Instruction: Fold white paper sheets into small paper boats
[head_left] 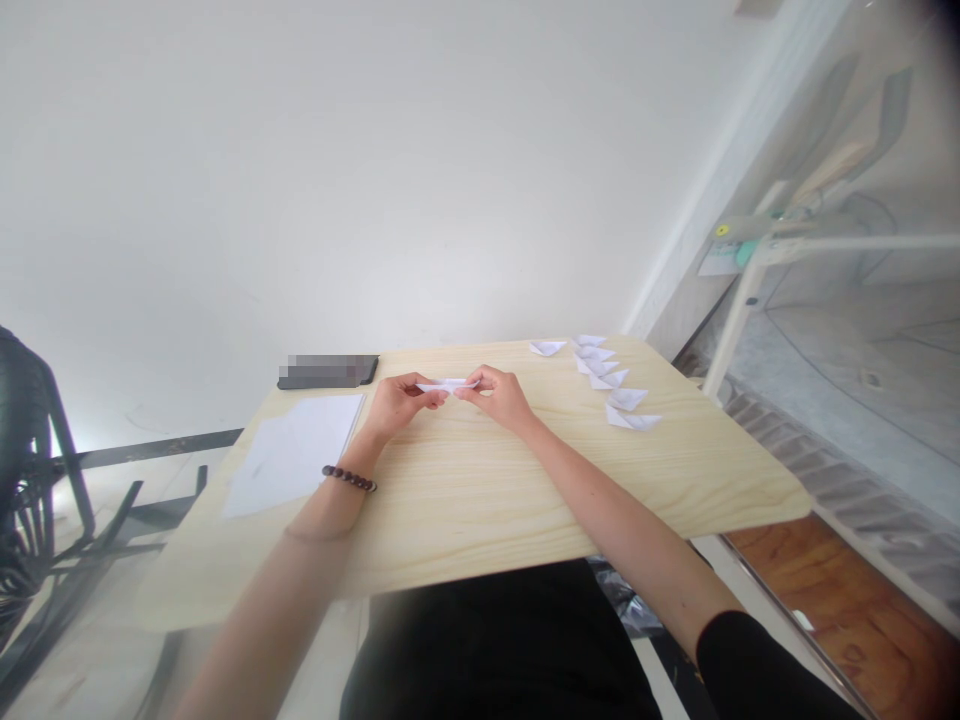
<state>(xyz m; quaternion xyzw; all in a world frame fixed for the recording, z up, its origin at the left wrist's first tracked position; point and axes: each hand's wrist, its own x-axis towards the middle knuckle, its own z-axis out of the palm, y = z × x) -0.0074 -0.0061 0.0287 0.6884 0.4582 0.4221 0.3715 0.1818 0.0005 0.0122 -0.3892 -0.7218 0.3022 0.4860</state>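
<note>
Head view: left hand (395,408) and right hand (501,396) pinch opposite ends of folded paper (450,383) over the far part of the table (480,500), seemingly mid-fold; another crease would need even pressure.

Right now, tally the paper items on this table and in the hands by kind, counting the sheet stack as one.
Paper boats: 7
Held folded paper: 1
Stack of white sheets: 1
Total: 9

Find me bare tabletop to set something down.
Between your forearms, nearer you than the folded paper; and between your right forearm and the paper boats. Crowded: the far right, with boats; the left, with white sheets and a flat black object.
</note>
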